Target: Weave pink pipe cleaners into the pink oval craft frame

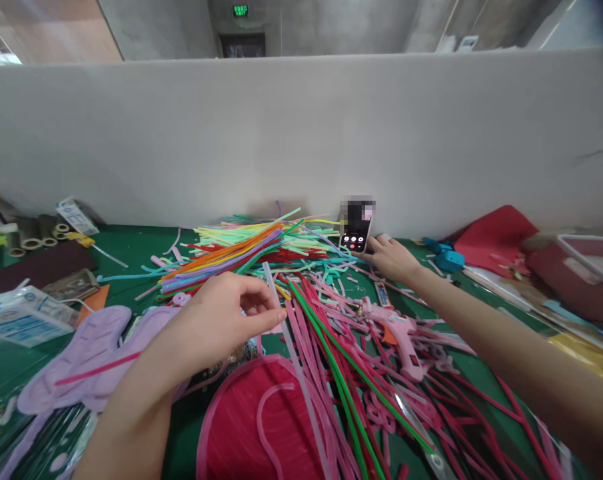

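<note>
My left hand (236, 307) is closed, pinching a long whitish, translucent glue stick (294, 347) between thumb and fingers. The stick slants down toward me over a round red panel with a pink rim (251, 413). Farther off, my right hand (392, 259) reaches to the lower right edge of a phone (356, 230) propped upright against the partition. Its fingers are closed at that edge, with their tips partly hidden. Between my arms lie pink pipe cleaners (306, 327), green ones (338, 373) and a pink glue gun (398, 333).
A pile of multicoloured pipe cleaners (231, 257) lies before the grey partition (181, 133). At left are a lilac butterfly-like shape (91, 353), a white-blue box (26, 313) and cardboard tubes (31, 233). Scissors (416, 420), red felt (496, 237) and a blue object (448, 259) lie at right.
</note>
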`<action>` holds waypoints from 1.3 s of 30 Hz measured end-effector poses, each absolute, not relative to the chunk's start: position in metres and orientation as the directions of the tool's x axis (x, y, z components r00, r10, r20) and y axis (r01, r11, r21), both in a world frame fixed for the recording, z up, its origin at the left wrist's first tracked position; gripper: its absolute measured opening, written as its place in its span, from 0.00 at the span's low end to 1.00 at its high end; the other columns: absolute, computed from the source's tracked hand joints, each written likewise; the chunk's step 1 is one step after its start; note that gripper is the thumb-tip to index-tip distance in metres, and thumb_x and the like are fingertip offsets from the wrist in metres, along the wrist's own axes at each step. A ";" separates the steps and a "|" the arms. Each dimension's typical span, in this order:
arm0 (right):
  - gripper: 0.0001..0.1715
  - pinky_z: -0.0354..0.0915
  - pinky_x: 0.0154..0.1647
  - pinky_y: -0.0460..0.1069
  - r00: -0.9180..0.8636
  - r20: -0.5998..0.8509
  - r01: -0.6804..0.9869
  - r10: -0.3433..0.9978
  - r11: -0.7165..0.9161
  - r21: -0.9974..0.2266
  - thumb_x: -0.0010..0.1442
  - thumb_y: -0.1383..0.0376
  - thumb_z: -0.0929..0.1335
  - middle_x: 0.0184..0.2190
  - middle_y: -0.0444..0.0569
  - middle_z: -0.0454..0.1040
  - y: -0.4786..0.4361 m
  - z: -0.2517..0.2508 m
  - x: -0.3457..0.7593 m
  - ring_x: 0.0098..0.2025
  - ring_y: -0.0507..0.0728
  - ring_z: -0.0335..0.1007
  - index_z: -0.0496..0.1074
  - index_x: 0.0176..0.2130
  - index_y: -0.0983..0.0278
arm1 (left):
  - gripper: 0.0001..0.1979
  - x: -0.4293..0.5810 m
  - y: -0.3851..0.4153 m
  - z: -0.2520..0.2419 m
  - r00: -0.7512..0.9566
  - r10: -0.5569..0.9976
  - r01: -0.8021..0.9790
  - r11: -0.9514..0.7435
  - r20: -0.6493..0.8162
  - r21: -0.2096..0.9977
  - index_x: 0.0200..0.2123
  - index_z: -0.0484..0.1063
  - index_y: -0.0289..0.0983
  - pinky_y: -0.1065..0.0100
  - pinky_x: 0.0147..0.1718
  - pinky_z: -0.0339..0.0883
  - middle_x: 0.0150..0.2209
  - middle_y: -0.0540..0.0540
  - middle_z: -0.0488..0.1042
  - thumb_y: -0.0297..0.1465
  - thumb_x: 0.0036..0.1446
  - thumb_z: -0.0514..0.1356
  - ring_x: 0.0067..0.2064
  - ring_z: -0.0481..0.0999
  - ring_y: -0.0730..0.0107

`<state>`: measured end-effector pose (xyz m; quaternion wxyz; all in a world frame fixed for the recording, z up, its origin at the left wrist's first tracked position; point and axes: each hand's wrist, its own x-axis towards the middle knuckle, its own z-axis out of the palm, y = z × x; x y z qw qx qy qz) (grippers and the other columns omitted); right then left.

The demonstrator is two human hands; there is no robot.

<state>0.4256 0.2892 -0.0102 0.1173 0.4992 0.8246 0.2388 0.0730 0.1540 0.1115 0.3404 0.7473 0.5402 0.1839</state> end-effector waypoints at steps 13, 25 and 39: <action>0.31 0.54 0.35 0.51 -0.407 0.073 0.800 0.910 0.317 0.509 0.60 0.74 0.61 0.47 0.61 0.69 0.281 -0.005 0.449 0.44 0.63 0.62 0.68 0.59 0.54 | 0.09 0.071 0.156 0.109 0.349 0.931 0.670 -0.166 -0.109 0.724 0.25 0.77 0.40 0.70 0.23 0.62 0.24 0.50 0.77 0.37 0.51 0.61 0.27 0.74 0.66; 0.30 0.54 0.36 0.51 -0.409 0.123 0.852 0.904 0.331 0.405 0.61 0.75 0.59 0.45 0.60 0.70 0.285 0.000 0.428 0.44 0.64 0.63 0.67 0.59 0.58 | 0.09 0.071 0.154 0.112 0.369 0.923 0.640 -0.168 -0.108 0.750 0.24 0.77 0.39 0.70 0.24 0.63 0.24 0.50 0.77 0.38 0.50 0.61 0.27 0.74 0.66; 0.20 0.68 0.34 0.50 -0.259 0.146 0.732 0.955 0.293 -0.615 0.65 0.60 0.60 0.34 0.50 0.79 0.169 0.073 0.319 0.34 0.58 0.75 0.75 0.47 0.64 | 0.12 0.074 0.146 0.124 0.526 0.850 0.482 -0.262 -0.037 0.836 0.27 0.75 0.38 0.70 0.28 0.66 0.26 0.50 0.77 0.41 0.54 0.61 0.29 0.76 0.67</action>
